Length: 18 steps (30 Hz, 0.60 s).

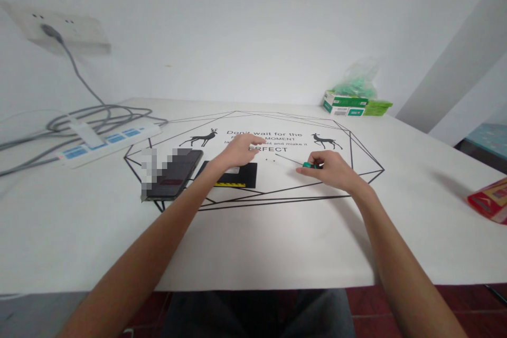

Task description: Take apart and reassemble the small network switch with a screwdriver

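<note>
My right hand (pixel 330 169) grips the green handle of a screwdriver (pixel 291 159). Its thin shaft points left across the white tabletop, over the printed lettering. Just left of the tip lie a couple of tiny dark pieces, possibly screws (pixel 266 159), too small to make out. My left hand (pixel 240 150) hovers above the back edge of a flat black rectangular device (pixel 247 175), fingers stretched to the right and apart from the thumb. That device has a yellow strip along its front and a pale label, partly covered by my hand and forearm.
A dark phone-like slab (pixel 174 174) lies left of the black device. A white power strip (pixel 114 142) with coiled grey cable (pixel 106 113) is at the left. Green and white boxes (pixel 344 103) stand at the back right, and a red packet (pixel 491 200) at the right edge.
</note>
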{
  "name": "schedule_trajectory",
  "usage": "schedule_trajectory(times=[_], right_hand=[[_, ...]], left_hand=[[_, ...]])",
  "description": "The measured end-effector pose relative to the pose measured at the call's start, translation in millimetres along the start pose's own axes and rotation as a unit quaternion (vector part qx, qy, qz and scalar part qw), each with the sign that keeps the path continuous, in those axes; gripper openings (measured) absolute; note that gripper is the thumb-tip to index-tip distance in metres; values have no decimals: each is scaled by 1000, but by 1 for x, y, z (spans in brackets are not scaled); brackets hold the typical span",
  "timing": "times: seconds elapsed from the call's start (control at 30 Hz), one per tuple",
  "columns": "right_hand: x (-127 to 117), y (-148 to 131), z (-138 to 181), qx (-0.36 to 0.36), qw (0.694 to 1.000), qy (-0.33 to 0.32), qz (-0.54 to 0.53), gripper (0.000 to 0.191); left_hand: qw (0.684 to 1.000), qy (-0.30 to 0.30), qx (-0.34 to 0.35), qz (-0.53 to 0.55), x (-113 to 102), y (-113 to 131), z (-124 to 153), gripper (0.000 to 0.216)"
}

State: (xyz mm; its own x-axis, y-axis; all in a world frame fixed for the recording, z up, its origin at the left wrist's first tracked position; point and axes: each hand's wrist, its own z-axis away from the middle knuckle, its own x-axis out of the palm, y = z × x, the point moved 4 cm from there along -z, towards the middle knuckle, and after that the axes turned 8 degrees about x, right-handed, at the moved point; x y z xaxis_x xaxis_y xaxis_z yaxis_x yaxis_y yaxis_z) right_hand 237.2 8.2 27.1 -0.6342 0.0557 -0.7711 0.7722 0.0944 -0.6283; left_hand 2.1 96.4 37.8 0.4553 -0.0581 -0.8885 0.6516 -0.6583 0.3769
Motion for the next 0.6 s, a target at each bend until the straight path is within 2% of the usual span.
schedule_trajectory(times=[0.1,0.17,0.27,0.43,0.6], right_hand=[[0,1,-1,0,1000,3,-2,45],[0,1,-1,-1,1000,2,0,45],[1,1,-1,-4,1000,4,4,45],[2,1,-1,-11,1000,0,5,45],[3,2,-1,-9,1000,-4,9,45]], left_hand=[[994,-86,6,61,-25,-12,20,41],[992,-114,12,47,-37,-20,37,39],[984,-174,14,47,-40,-26,57,48],[985,-170,22,2,-36,-20,64,59],[987,-156,22,-43,-35,-14,61,54]])
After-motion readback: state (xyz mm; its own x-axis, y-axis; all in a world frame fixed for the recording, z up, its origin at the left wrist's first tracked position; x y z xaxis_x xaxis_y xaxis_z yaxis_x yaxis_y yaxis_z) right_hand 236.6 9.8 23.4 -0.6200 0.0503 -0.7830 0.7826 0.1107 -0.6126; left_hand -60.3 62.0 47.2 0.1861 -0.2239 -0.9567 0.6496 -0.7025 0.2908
